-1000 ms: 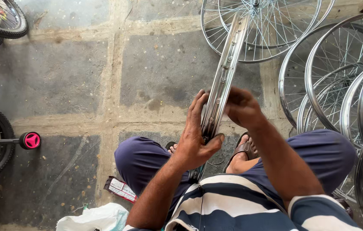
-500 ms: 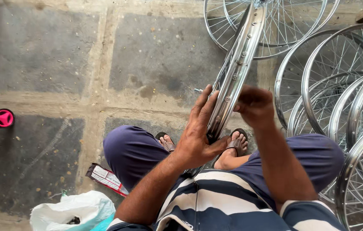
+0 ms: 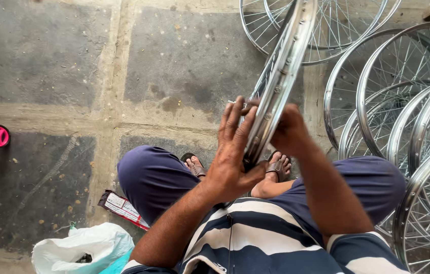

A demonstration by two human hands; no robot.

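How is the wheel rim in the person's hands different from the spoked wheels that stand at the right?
The rim is held between the left hand and right hand, seen edge-on; the spoked wheels stand untouched, faces showing. The rim's holes look mostly empty; the wheels are fully spoked. Both are shiny metal.

We see two packages on the stone floor, both at lower left. A flat, oblong packet point(image 3: 122, 208) — red-edged, with a white printed face — lies tilted beside the knee. Just below it sits a crumpled white plastic bag point(image 3: 80, 248) — a teal fold at its right edge.
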